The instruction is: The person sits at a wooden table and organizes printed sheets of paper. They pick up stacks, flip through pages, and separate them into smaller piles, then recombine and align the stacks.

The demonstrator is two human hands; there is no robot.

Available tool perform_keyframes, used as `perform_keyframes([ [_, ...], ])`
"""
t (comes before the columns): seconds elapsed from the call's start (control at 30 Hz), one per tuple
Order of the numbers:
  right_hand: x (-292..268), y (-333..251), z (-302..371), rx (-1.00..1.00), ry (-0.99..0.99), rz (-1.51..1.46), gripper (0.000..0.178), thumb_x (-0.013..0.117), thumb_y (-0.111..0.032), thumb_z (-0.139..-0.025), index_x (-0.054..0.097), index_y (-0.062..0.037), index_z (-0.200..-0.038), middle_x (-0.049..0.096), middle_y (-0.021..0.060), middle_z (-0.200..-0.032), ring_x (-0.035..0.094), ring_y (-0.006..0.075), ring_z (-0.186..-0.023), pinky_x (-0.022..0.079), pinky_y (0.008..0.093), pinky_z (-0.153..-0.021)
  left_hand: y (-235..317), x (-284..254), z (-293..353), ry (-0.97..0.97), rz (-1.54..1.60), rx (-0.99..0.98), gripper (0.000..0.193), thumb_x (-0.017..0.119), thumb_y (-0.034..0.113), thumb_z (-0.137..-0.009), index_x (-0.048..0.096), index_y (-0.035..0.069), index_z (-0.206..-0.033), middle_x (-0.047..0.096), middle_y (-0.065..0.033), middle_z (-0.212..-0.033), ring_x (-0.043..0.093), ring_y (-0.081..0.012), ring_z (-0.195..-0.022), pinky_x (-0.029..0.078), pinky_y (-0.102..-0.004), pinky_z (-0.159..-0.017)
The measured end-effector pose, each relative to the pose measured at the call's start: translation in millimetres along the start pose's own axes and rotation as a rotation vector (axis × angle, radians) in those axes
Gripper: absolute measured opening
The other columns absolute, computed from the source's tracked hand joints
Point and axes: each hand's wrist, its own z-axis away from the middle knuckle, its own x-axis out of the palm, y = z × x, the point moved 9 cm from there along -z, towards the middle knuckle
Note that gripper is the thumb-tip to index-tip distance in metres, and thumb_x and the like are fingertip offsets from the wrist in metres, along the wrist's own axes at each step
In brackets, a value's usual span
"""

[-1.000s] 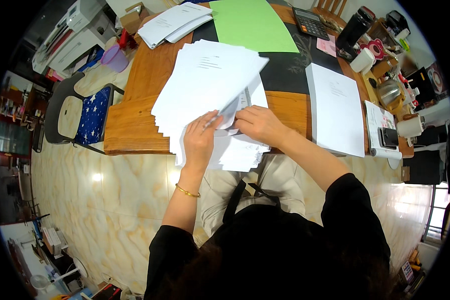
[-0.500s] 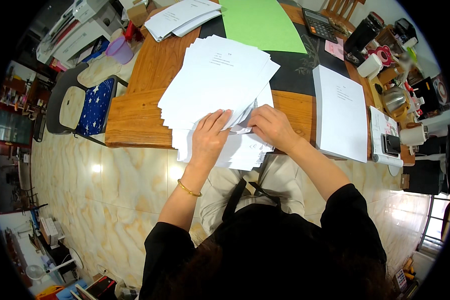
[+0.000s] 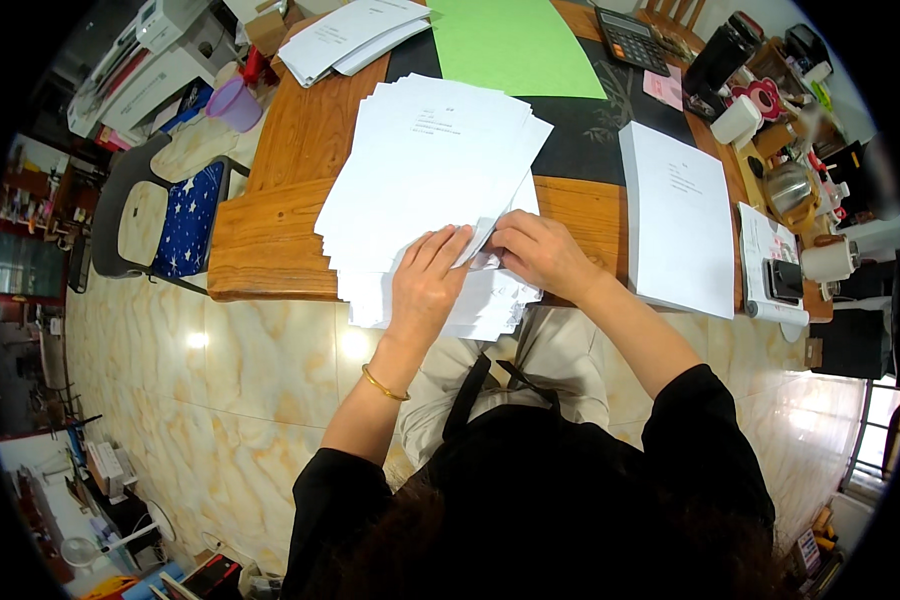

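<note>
Lying palm down, its fingers extended and close together, the left hand [image 3: 428, 283] touches the near part of a fanned paper stack [image 3: 420, 190]; its thumb is hidden, so whether it clasps a sheet cannot be told. The right hand [image 3: 540, 255] is curled narrow, fingertips at the raised right-hand edges of the sheets; what lies between its thumb and fingers cannot be seen. Short printed lines, too small to read, cross the upper part of the top sheet; similar lines mark the neat paper pile [image 3: 675, 240] at right. The fanned stack spreads forward and leftward from the fingertips over the wooden table [image 3: 270, 240], while lower sheets [image 3: 485, 312] overhang its near edge. Beyond lies a green sheet [image 3: 515, 50].
</note>
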Motion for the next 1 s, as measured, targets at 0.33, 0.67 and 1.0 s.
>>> perform_keyframes([
  [0.33, -0.2, -14.7, -3.2, -0.053, -0.031, 0.079, 0.026, 0.075, -0.005, -0.067, 0.064, -0.0097, -0.091, 0.059, 0.0040, -0.092, 0.062, 0.0231, -0.085, 0.052, 0.0356, -0.072, 0.1, -1.1, 1.9, -0.004, -0.031, -0.011, 0.007, 0.072, 0.002, -0.078, 0.071, 0.000, -0.085, 0.069, -0.0078, -0.121, 0.065, -0.0268, -0.113, 0.052, -0.0412, -0.093],
  [0.67, 15.4, -15.6, -18.0, -0.050, -0.147, 0.079, 0.021, 0.071, -0.003, -0.069, 0.058, -0.0099, -0.083, 0.055, 0.0040, -0.086, 0.060, 0.0245, -0.080, 0.051, 0.0372, -0.065, -20.7, -2.0, 12.3, -0.038, 0.059, -0.140, 0.022, 0.063, -0.005, -0.076, 0.071, -0.002, -0.096, 0.063, -0.0102, -0.130, 0.059, -0.0286, -0.122, 0.045, -0.0451, -0.104],
  [1.0, 8.7, -12.9, -8.4, -0.076, -0.163, 0.045, 0.021, 0.074, -0.003, -0.067, 0.059, -0.0093, -0.081, 0.057, 0.0033, -0.082, 0.061, 0.0239, -0.080, 0.050, 0.0358, -0.064, -24.9, 0.7, 18.7, -0.022, 0.113, -0.165, 0.036, 0.060, -0.007, -0.076, 0.073, 0.002, -0.108, 0.063, -0.0088, -0.132, 0.058, -0.0286, -0.125, 0.042, -0.0459, -0.107],
])
